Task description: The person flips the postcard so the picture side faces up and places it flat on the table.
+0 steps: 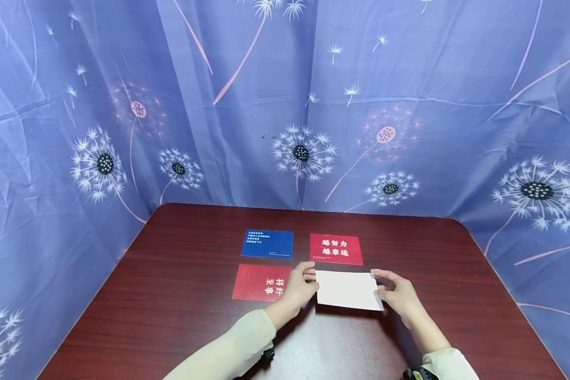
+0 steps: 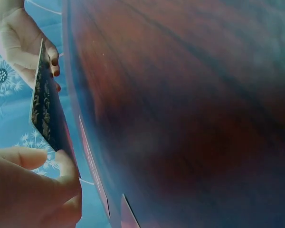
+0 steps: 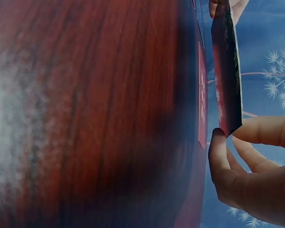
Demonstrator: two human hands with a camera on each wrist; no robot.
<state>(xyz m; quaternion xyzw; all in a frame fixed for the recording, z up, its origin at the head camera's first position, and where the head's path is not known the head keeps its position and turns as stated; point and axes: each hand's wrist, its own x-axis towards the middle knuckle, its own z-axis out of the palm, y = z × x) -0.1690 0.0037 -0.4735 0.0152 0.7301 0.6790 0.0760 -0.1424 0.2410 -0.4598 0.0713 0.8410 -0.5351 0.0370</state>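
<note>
A postcard [image 1: 349, 290] with its white face up is held above the table between both hands. My left hand [image 1: 298, 287] pinches its left end, and my right hand [image 1: 402, 296] pinches the right end. Seen from the left wrist, the card [image 2: 48, 102] shows a dark underside with pale lettering, too dim to read. In the right wrist view a thumb and fingertips meet at the corner of the card [image 3: 226, 71]. Partly behind my left hand lies a red card [image 1: 254, 282] with white characters turned sideways.
On the dark red wooden table [image 1: 171, 327] lie a blue card [image 1: 267, 244] with white text and, to its right, a red card [image 1: 337, 249] with white characters. A blue curtain [image 1: 247, 132] with dandelion prints hangs behind the table and along its sides.
</note>
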